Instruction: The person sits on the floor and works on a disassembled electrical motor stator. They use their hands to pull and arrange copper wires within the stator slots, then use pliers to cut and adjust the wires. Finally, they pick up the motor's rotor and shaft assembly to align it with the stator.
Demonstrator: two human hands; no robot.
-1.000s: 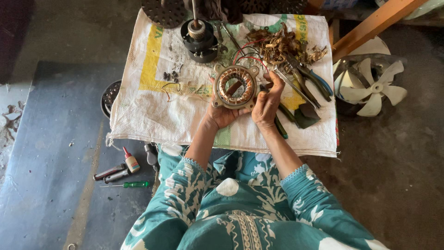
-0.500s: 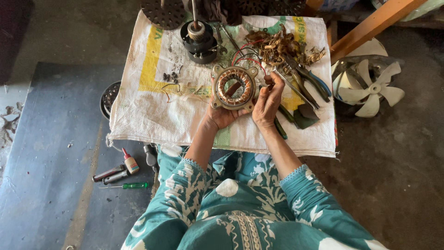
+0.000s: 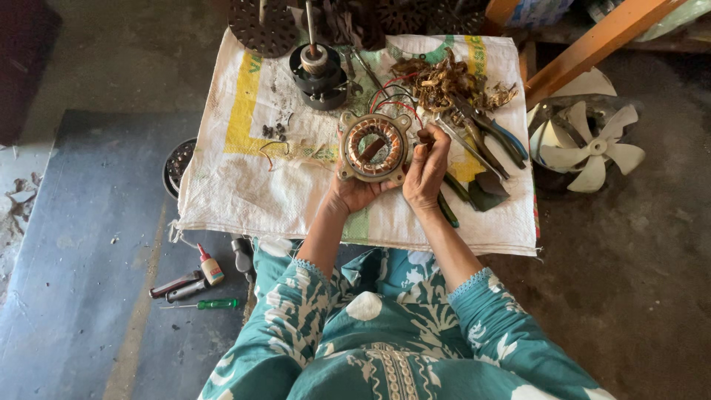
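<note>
My left hand cups a round motor stator from below, tilted up over the white sack-covered table. The stator has copper windings inside a metal ring, and red and black wires trail from its top. My right hand pinches at the stator's right edge near those wires. Both arms wear teal sleeves with a white flower pattern.
A black motor part with a shaft stands behind the stator. Pliers and a heap of old copper wire lie to the right. A white fan blade rests on the floor. A green screwdriver and a small bottle lie lower left.
My hands have shifted the stator slightly left and turned it more toward me. My right hand moved from its lower right edge up to the wire side.
</note>
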